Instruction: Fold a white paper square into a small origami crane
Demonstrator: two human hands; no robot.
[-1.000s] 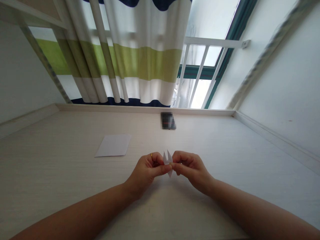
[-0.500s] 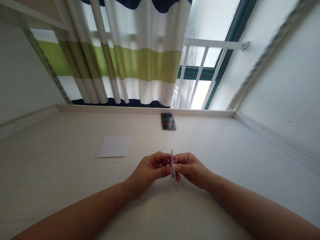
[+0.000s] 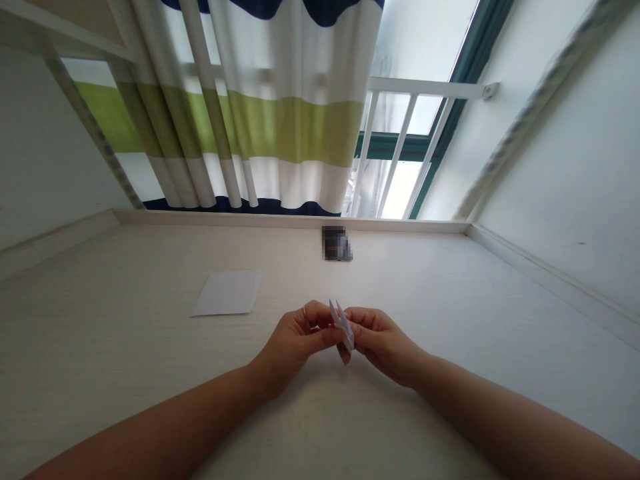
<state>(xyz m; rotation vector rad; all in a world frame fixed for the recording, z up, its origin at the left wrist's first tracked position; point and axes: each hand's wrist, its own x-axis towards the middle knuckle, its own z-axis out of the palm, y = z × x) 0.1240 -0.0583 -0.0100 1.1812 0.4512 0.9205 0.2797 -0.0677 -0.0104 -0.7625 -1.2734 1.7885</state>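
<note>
A small folded piece of white paper (image 3: 343, 323) is held above the pale table, its upper edges parted into two points. My left hand (image 3: 309, 331), with a ring on one finger, pinches it from the left between thumb and fingers. From the other side my right hand (image 3: 380, 337) grips the same paper, thumb toward me. The fingers cover part of the folds. A flat sheet of white paper (image 3: 227, 293) lies on the table, beyond and to the left of my left hand.
Beyond my hands, a dark pixelated object (image 3: 336, 243) lies near the raised back edge (image 3: 280, 219) of the pale table (image 3: 125, 320). Behind that hang a striped curtain (image 3: 300, 127) and a white railing (image 3: 425, 87) by the window. White walls stand on both sides.
The folded paper has turned from nearly upright and edge-on to leaning, with its top to the left and its two points spread. Both hands keep hold and have shifted only slightly.
</note>
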